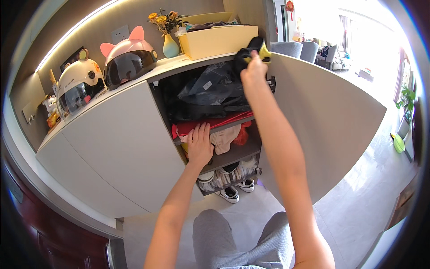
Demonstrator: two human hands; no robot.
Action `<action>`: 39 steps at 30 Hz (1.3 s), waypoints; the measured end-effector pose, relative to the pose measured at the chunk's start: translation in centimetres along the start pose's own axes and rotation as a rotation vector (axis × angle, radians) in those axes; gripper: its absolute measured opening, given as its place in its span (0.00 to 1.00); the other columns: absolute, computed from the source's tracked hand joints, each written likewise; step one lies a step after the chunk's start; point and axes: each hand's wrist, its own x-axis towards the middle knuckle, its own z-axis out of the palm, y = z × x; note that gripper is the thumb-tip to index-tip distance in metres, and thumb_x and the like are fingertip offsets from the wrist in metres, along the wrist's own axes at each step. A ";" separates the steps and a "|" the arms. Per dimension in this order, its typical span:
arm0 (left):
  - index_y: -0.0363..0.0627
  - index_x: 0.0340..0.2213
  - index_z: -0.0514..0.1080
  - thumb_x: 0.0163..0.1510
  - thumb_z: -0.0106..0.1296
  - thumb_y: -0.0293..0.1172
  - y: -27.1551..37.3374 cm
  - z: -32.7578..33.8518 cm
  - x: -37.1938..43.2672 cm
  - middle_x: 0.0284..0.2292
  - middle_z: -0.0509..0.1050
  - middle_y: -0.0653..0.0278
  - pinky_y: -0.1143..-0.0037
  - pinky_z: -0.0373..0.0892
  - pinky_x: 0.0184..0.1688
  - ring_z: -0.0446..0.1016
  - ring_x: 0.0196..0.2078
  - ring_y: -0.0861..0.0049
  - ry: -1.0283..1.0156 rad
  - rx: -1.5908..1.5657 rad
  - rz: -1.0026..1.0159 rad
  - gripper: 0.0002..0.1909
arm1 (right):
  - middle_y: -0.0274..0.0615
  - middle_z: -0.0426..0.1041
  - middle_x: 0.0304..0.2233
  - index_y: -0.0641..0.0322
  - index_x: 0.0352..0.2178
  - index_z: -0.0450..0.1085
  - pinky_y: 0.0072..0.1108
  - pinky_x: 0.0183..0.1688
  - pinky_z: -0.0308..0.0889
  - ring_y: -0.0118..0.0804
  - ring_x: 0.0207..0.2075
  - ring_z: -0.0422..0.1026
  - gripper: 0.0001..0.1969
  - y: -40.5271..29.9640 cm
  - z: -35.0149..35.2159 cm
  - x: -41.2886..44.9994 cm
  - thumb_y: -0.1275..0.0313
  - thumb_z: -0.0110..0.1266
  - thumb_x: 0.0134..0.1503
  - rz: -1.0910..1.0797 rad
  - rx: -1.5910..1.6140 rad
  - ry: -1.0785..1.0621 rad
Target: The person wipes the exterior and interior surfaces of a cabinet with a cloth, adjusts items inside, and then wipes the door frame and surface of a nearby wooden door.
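Note:
My left hand point(199, 144) rests on the front edge of the upper shelf, fingers over a folded red cloth or bag point(195, 128). My right hand point(255, 69) grips black-and-yellow footwear point(244, 55), seemingly sandals or slippers, at the cabinet's upper right corner. Behind it, black and clear plastic bags point(215, 87) fill the upper compartment. Beige cloth point(226, 138) and a red plastic bag point(242, 135) lie on the shelf below. Lower still are plastic-wrapped items point(228, 178) and a dark item. White-and-black sneakers point(229, 194) stand on the floor beneath the cabinet.
The cabinet door point(322, 117) stands wide open at the right. Two helmets point(129, 64), a flower vase point(170, 46) and a cream box point(220, 41) of cloth-like items stand on top. A dark red door point(50, 218) is at lower left, and chairs point(309, 52) stand beyond.

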 end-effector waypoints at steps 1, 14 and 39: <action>0.40 0.58 0.57 0.45 0.53 0.32 0.5 -0.1 0.2 0.57 0.62 0.57 0.62 0.49 0.64 0.57 0.61 0.64 -0.006 -0.025 -0.009 0.37 | 0.40 0.69 0.47 0.62 0.52 0.61 0.28 0.47 0.68 0.36 0.42 0.71 0.20 1.5 0.1 -1.2 0.78 0.51 0.58 -0.090 -0.058 -0.031; 0.39 0.57 0.58 0.43 0.53 0.35 -0.8 0.1 -0.2 0.55 0.63 0.55 0.62 0.50 0.63 0.58 0.59 0.62 -0.003 -0.009 0.073 0.38 | 0.45 0.74 0.29 0.65 0.35 0.70 0.33 0.33 0.72 0.43 0.28 0.74 0.10 0.6 -1.8 -5.4 0.76 0.58 0.50 0.334 -0.356 -0.321; 0.37 0.58 0.55 0.50 0.47 0.20 5.5 10.5 -17.0 0.57 0.59 0.47 0.63 0.54 0.61 0.56 0.59 0.52 0.085 -0.714 -0.741 0.33 | 0.59 0.66 0.50 0.69 0.49 0.64 0.38 0.53 0.59 0.55 0.49 0.63 0.25 4.9 -41.3 -1.9 0.70 0.53 0.49 -0.726 -2.271 -0.596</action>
